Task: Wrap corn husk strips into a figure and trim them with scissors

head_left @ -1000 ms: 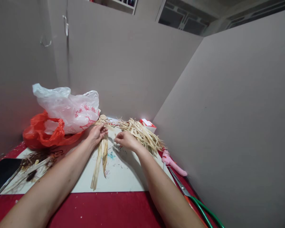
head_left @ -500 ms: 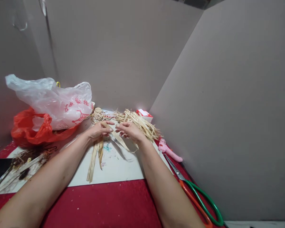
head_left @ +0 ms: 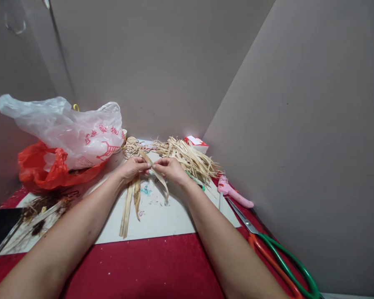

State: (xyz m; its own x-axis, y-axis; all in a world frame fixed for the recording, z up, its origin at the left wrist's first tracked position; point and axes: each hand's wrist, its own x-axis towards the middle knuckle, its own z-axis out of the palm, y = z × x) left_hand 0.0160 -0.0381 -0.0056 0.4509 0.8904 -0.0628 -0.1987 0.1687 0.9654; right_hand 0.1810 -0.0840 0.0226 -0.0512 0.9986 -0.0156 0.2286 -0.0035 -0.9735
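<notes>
Slanting over far half of white board (head_left: 171, 220), dry strip (head_left: 160, 178); left hand (head_left: 135, 168), right hand (head_left: 171, 170) each pinching it between thumb and fingers; straw pile (head_left: 190, 154) near board's far right corner; scissors (head_left: 252, 227) beside near right corner.

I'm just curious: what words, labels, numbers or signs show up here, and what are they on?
"物", apparently, in the red lettering on the whitish plastic bag; the neighbouring characters are too blurred to read.
A shopping-cart sign, also red, on that bag.
Red-and-white box: nothing legible.
Dried strip at the hands: no text visible.
</notes>
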